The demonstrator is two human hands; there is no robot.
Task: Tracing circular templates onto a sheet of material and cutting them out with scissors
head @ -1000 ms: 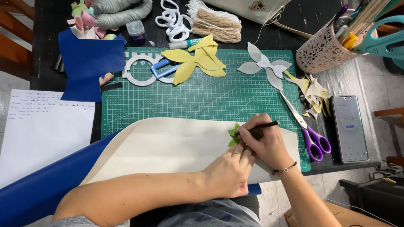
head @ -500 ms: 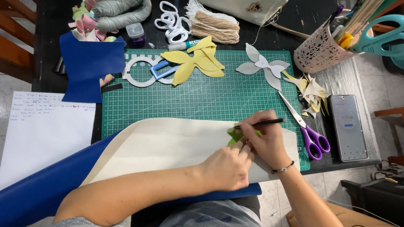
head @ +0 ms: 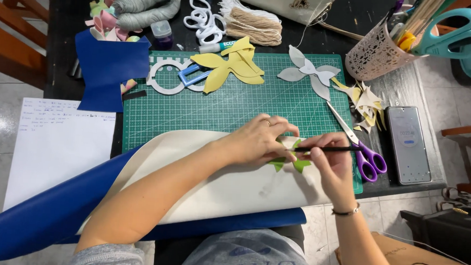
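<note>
My left hand (head: 261, 140) presses down on a small green leaf-shaped cutout (head: 294, 163) that lies on the cream back of a rolled blue sheet (head: 200, 190). My right hand (head: 329, 163) grips a thin black pencil (head: 326, 149), held almost level with its tip at the green cutout. The two hands nearly touch over the cutout, which they largely hide. The sheet overlaps the near edge of a green cutting mat (head: 237, 108).
Purple-handled scissors (head: 361, 150) and a phone (head: 408, 144) lie right of my hands. On the mat are yellow (head: 231, 66) and grey (head: 308, 72) leaf cutouts, a white ring template (head: 166, 76). A blue cut piece (head: 107, 69), twine (head: 254, 26), a tool cup (head: 376, 51) and white paper (head: 57, 144) surround it.
My left hand has shifted forward and right, now resting on top of the green cutout. The right hand has stayed at the cutout with the pencil turned nearly level.
</note>
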